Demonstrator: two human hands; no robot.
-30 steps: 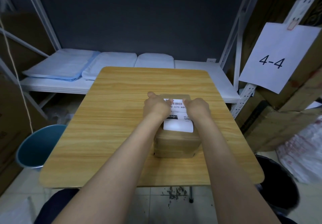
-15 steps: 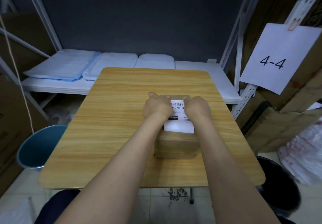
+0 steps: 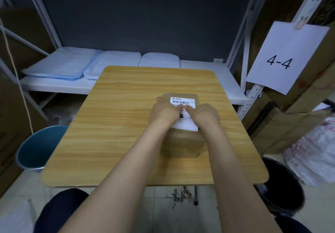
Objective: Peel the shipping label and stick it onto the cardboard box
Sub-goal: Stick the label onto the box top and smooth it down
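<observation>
the shipping label (image 3: 183, 101) is lying flat on top of the cardboard box (image 3: 183, 143), its barcode end just beyond the fingertips and its blank white end showing between the wrists. the left hand (image 3: 165, 114) and right hand (image 3: 204, 116) are pressing down on it side by side, fingers curled in with tips nearly touching at the label's middle, gripping nothing. the box is sitting on the wooden table (image 3: 117, 124) under both hands.
</observation>
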